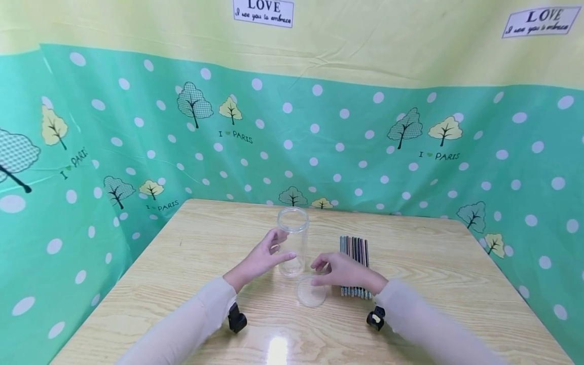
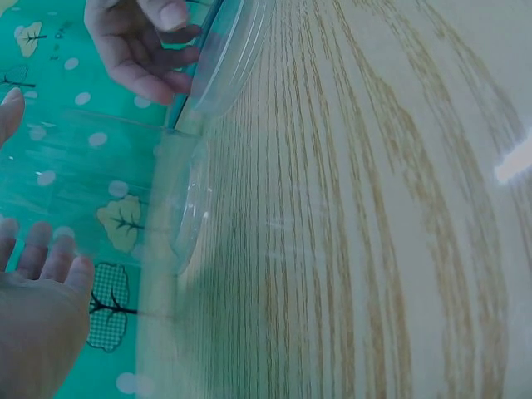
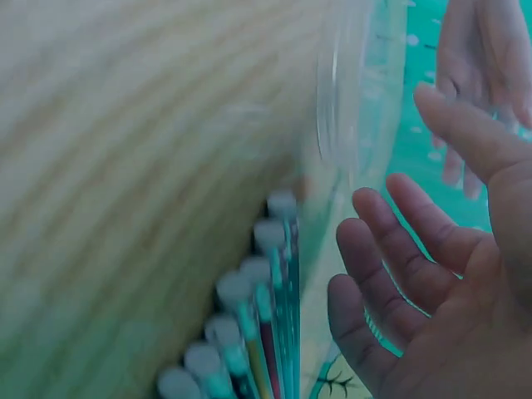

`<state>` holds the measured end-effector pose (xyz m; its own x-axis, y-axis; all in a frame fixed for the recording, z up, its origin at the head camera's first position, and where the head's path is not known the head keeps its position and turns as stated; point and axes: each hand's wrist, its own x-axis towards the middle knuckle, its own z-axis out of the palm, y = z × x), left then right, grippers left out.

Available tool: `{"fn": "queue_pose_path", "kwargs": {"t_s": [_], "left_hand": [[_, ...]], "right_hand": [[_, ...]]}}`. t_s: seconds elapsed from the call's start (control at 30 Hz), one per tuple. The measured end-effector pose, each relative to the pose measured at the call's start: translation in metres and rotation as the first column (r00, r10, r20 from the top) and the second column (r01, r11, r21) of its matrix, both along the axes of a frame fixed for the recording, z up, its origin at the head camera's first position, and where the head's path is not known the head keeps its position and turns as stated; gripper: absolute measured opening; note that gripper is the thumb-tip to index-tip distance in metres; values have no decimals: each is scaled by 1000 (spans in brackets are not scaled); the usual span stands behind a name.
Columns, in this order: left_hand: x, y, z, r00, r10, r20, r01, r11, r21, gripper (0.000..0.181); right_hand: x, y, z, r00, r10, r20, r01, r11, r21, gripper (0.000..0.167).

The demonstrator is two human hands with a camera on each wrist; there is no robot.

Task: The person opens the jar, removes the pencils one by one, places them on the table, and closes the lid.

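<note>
A clear cylindrical jar (image 1: 298, 248) stands upright on the table, its mouth uncovered. My left hand (image 1: 262, 256) is at the jar's left side, fingers extended and thumb apart; whether it touches the wall I cannot tell. In the left wrist view those fingers (image 2: 50, 258) look relaxed beside the see-through jar (image 2: 125, 183). A round clear lid (image 1: 311, 296) lies flat on the table in front of the jar. Just above its far right edge is my right hand (image 1: 344, 271), loosely bent, with nothing between the fingers (image 3: 399, 258) and thumb in the right wrist view.
Right of the lid lies a row of several slim pens or pencils (image 1: 355, 291) with pale ends, side by side, partly under the right hand and wrist. The wooden table (image 1: 205, 233) meets a green dotted curtain (image 1: 255, 167) behind and at both sides.
</note>
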<state>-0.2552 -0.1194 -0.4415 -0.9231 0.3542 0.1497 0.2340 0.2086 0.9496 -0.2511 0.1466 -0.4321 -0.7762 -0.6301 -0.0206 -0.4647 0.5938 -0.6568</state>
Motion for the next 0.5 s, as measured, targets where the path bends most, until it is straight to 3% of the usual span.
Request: {"fn": "queue_pose_path", "kwargs": {"t_s": [0.27,0.5], "left_hand": [[1,0,2,1000,-6,6,6,1000,7,66],[0,-1,1,1000,-13,-3,13,1000,9,67]], "right_hand": [[11,-9,-7,992,121,-43,-118,991,60,77],[16,-10,-7,988,136,-75,-124,981,151,82]]}}
